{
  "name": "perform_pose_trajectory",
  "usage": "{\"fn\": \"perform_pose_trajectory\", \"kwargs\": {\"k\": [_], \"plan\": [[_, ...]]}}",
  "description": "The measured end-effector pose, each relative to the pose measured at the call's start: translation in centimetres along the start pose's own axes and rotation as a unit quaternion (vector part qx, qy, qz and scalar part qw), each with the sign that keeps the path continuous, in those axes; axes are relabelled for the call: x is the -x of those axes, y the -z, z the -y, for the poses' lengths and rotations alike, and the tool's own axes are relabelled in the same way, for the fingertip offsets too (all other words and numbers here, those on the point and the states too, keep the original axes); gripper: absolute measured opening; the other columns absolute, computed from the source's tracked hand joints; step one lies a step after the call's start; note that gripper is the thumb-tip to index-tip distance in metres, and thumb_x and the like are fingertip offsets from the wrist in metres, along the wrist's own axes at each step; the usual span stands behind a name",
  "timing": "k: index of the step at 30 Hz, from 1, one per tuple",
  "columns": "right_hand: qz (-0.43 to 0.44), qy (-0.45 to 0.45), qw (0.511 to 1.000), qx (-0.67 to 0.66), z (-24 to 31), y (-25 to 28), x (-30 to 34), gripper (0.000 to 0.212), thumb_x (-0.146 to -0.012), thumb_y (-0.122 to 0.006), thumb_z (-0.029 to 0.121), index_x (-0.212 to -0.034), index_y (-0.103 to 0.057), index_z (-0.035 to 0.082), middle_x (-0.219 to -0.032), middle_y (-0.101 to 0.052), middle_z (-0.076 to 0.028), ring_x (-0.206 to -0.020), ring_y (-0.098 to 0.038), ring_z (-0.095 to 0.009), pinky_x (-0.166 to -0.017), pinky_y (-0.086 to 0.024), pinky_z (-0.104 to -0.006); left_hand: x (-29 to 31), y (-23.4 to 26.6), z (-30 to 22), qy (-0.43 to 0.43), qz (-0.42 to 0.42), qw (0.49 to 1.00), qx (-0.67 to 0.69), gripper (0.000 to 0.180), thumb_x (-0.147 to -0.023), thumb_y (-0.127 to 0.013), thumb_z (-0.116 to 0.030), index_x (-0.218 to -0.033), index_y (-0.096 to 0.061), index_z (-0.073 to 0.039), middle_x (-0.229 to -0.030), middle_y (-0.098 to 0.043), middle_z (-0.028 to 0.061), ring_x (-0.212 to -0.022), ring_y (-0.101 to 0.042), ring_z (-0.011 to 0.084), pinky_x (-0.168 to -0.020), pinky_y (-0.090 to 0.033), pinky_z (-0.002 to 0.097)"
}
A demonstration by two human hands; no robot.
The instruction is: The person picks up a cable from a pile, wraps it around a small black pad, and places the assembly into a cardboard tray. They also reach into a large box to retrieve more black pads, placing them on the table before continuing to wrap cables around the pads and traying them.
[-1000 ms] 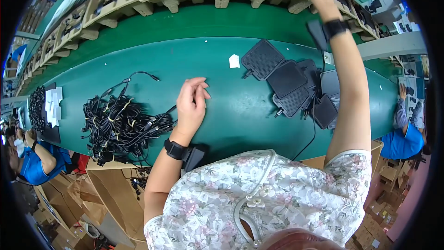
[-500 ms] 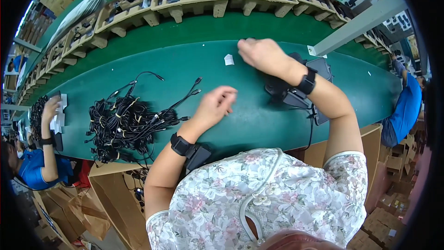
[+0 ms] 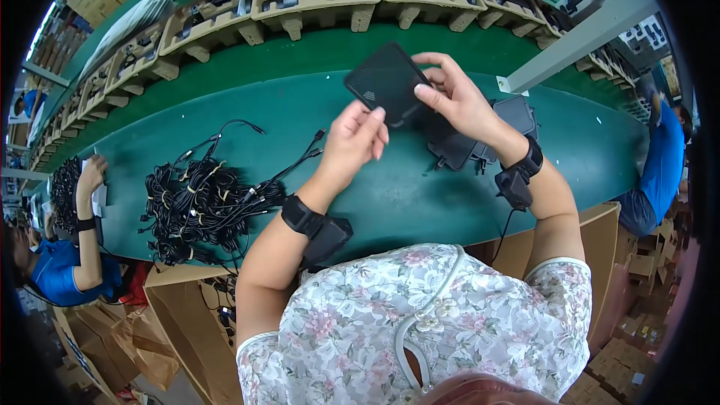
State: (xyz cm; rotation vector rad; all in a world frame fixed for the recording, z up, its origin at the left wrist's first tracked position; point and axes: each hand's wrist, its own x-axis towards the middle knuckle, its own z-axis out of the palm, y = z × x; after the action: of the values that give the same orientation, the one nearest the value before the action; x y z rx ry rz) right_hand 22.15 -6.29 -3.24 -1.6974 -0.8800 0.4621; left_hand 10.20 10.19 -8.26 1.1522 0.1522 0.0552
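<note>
A flat black rectangular case (image 3: 388, 79) with rounded corners hangs tilted over the green table, between my two hands. My left hand (image 3: 351, 141) pinches its near edge, thumb on top. My right hand (image 3: 455, 97) grips its right end, thumb across the face and fingers behind. More black cases (image 3: 516, 115) lie just beyond my right wrist, partly covered by my forearm. Left of my left hand spreads a heap of bundled black cables (image 3: 199, 206), with a few connector ends (image 3: 311, 146) pointing toward that hand.
Moulded cardboard trays (image 3: 315, 4) holding black parts line a raised shelf along the far side. A grey metal post (image 3: 577, 37) stands at the right. Open cardboard boxes (image 3: 176, 322) sit below the near edge. Co-workers in blue are at left (image 3: 56, 274) and right (image 3: 660, 172).
My right hand has come back from the far edge with the black case. My left hand has closed on it. The small white label on the table no longer shows.
</note>
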Motion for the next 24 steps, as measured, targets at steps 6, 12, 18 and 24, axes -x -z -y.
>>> {"fn": "perform_pose_trajectory", "kwargs": {"k": [6,12,18,24], "plan": [[-0.049,0.148,0.959,0.235,-0.2,4.1,-5.8,0.025,-0.091,-0.056,0.020,-0.099,-0.053,-0.004,-0.087,-0.057,-0.005,-0.080,-0.052,-0.011,-0.073,-0.044,-0.0251,1.1,-1.0,1.8,-0.066,-0.002,0.983,-0.172,0.024,-0.091,-0.053,-0.015,-0.110,-0.046,-0.003,-0.076,-0.058,0.0050,-0.057,-0.053,0.0096,-0.045,-0.040,0.0220],[-0.273,0.191,0.915,0.226,-8.1,20.2,-17.5,0.033,-0.092,-0.054,0.025,-0.104,-0.054,-0.005,-0.091,-0.061,-0.011,-0.080,-0.056,-0.015,-0.073,-0.044,-0.0268,6.0,1.0,2.3,-0.118,-0.058,0.919,-0.372,0.043,-0.086,-0.060,-0.009,-0.124,-0.042,-0.002,-0.075,-0.057,0.0074,-0.055,-0.053,0.0146,-0.051,-0.045,0.0273],[-0.273,0.009,0.891,0.363,-10.8,21.9,-18.6,0.050,-0.090,-0.053,0.039,-0.110,-0.055,-0.007,-0.103,-0.062,-0.021,-0.094,-0.060,-0.029,-0.082,-0.044,-0.0347,14.3,5.2,1.8,-0.096,-0.219,0.835,-0.496,0.040,-0.084,-0.060,-0.005,-0.122,-0.046,-0.002,-0.077,-0.057,0.0090,-0.060,-0.055,0.0183,-0.054,-0.045,0.0293],[-0.247,-0.052,0.874,0.415,-13.5,23.2,-18.8,0.043,-0.088,-0.054,0.040,-0.101,-0.062,0.000,-0.096,-0.063,-0.021,-0.094,-0.060,-0.032,-0.081,-0.045,-0.0362,18.4,6.4,2.9,-0.140,-0.268,0.735,-0.607,0.023,-0.082,-0.058,-0.001,-0.105,-0.057,-0.003,-0.079,-0.057,0.0129,-0.065,-0.057,0.0292,-0.056,-0.046,0.0329]]}}
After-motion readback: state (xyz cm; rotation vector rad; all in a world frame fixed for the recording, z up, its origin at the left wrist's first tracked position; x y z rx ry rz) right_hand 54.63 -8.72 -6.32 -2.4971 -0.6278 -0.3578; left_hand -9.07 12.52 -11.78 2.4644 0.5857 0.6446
